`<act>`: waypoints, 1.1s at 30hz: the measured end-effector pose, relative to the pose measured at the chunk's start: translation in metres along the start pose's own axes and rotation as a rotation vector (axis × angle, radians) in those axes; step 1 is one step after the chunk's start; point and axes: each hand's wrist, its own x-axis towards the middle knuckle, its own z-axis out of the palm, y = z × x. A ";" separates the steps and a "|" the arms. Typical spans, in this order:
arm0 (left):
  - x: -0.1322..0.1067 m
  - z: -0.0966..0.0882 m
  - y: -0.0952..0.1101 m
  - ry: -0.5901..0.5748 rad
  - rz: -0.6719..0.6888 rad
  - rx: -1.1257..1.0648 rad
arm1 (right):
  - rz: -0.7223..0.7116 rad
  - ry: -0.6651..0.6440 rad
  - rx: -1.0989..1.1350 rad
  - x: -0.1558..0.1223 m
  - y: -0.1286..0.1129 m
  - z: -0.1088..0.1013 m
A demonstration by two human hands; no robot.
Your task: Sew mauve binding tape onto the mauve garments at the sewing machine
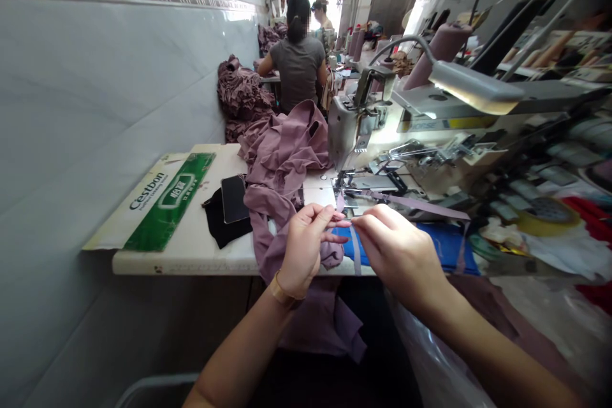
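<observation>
In front of the sewing machine my hands meet, fingertips almost touching. My left hand pinches a narrow mauve fabric strip with thumb and forefinger, its other fingers stretched forward. Closed beside it, my right hand grips the same strip, whose tail hangs below the fingertips. Exactly where the strip passes between the fingers is partly hidden. A large mauve garment piece lies left of the needle area and drapes over the table edge. Another strip runs across the machine bed to the right.
On the white table lie a green-and-white cardboard sheet, a phone and a black cloth. A blue sheet sits under my right hand. A lamp overhangs the machine. Ahead sits a co-worker by heaped fabric.
</observation>
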 end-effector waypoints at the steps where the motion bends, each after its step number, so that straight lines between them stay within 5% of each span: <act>1: 0.001 -0.001 0.000 -0.003 0.001 0.004 | 0.018 0.004 0.052 0.000 0.002 0.001; 7: 0.012 -0.015 0.000 0.020 0.040 0.067 | 0.135 0.037 0.343 -0.002 0.014 0.001; 11: 0.035 -0.022 0.004 0.090 0.191 0.372 | 0.229 0.036 0.405 -0.005 0.019 0.006; 21: 0.086 0.020 -0.010 0.124 0.442 1.080 | 0.422 -0.027 0.500 -0.018 0.025 0.013; 33: 0.097 0.004 -0.023 0.106 0.517 1.301 | 0.538 -0.012 0.391 -0.003 0.054 0.025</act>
